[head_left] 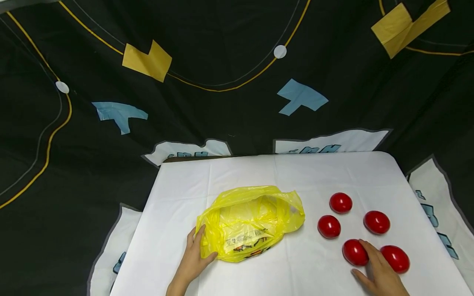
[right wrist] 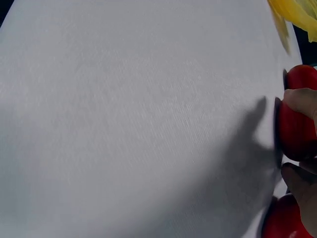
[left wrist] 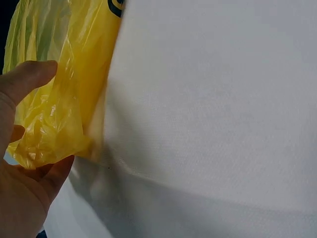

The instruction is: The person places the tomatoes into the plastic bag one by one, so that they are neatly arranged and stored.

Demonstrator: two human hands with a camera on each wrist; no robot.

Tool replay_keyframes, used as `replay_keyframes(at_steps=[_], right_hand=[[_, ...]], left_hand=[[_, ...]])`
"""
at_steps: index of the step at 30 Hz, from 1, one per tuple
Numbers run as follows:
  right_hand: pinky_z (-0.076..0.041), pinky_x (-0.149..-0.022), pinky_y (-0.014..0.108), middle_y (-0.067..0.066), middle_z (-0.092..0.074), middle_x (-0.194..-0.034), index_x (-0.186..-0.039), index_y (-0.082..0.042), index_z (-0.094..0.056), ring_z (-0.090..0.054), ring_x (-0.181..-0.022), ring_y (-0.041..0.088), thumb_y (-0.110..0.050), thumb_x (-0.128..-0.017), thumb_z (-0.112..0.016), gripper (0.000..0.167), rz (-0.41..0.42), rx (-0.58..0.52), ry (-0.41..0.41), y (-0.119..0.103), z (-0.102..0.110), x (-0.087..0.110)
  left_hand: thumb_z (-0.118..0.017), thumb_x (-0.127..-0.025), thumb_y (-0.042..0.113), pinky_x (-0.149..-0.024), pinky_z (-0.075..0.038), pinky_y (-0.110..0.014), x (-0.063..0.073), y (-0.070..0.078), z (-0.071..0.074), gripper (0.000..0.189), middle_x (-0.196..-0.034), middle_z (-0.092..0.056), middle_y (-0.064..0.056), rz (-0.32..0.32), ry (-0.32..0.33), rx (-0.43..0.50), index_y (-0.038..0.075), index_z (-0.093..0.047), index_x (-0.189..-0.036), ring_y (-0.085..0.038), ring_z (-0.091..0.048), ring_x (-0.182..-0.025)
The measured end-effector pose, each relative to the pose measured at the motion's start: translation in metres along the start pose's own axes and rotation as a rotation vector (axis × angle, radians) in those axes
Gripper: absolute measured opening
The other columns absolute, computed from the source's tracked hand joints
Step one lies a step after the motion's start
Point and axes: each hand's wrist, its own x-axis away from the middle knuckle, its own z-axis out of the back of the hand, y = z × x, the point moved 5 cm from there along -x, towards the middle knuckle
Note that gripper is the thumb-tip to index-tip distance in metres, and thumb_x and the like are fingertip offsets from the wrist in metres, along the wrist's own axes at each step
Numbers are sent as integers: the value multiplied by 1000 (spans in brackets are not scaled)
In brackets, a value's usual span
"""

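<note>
Bare left grip (head_left: pixel 195 254), bare right grip (head_left: pixel 380 271), slim fingers (head_left: pixel 372 253)

We curve our left hand (head_left: pixel 194 255) with its thumb set apart from the bent fingers, while our right hand (head_left: pixel 381 272), palm down, spreads its thumb away from its outstretched forefinger.

No txt fully legible. Yellow plastic bag (head_left: pixel 255 220) has sm. print block (head_left: pixel 243 239), too tiny to read, w/ dark + red marks (head_left: pixel 256 245) adj.; partial round dark sign (left wrist: pixel 116 7) in L-wrist view. Behind bag: blue letter-like shapes (head_left: pixel 320 149), unreadable.
</note>
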Motion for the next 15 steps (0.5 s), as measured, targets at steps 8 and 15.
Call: replay_keyframes(at_steps=[8, 15], right_hand=[[-42, -86, 64, 26, -39, -131, -144, -2, -23, -41, -113, 44, -39, -69, -83, 103, -36, -71, 73, -1, -3, -3], [-45, -85, 62, 26, -44, -123, -141, -1, -29, -48, -103, 40, -27, -68, -86, 96, -16, -91, 192, -4, -3, -3]], left_hand=[[-84, -71, 31, -107, -33, -53, -2, -7, -5, 102, -138, -34, -17, 12, -7, 40, 12, -23, -150, -39, -39, -128], [-85, -69, 30, -107, -33, -54, -3, -10, -7, 104, -133, -40, -15, 16, -12, 64, 12, -23, -150, -37, -42, -126]])
